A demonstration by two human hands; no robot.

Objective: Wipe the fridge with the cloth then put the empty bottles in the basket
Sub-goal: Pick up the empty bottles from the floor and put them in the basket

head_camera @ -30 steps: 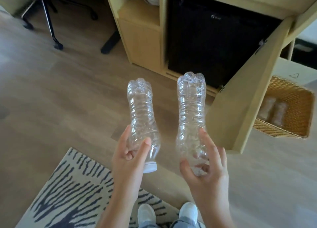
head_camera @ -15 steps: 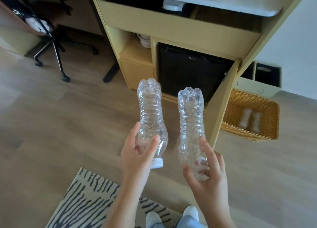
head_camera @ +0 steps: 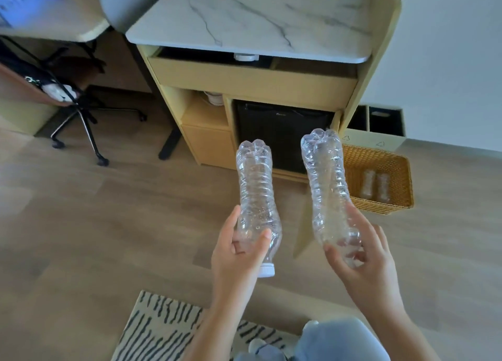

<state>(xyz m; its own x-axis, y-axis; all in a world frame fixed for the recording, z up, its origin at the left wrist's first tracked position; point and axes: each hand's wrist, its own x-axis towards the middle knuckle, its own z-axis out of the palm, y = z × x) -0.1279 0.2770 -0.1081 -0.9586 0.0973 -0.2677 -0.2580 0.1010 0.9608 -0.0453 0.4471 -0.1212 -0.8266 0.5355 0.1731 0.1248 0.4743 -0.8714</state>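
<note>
My left hand [head_camera: 239,254] grips a clear empty plastic bottle [head_camera: 256,186] by its neck end, white cap toward me, base pointing away. A second clear empty bottle [head_camera: 327,181] is held the same way in my right hand [head_camera: 364,262]. Both bottles hang over the wooden floor in front of the black mini fridge [head_camera: 279,132], which sits inside a light wood cabinet [head_camera: 252,83]. To the right of the fridge, on the floor, stands a woven basket [head_camera: 399,197] with two empty bottles [head_camera: 376,184] lying inside. No cloth is in sight.
The cabinet's open door [head_camera: 304,238] stands edge-on between the fridge and the basket. A marble top [head_camera: 258,21] covers the cabinet. An office chair [head_camera: 78,121] stands at left, a striped rug [head_camera: 163,330] lies by my feet, and dark bins [head_camera: 383,121] sit behind the basket.
The view has tilted up and pulled back, so the cabinet top and the whole basket now show. Both hands keep their hold on the bottles, which have shifted slightly right.
</note>
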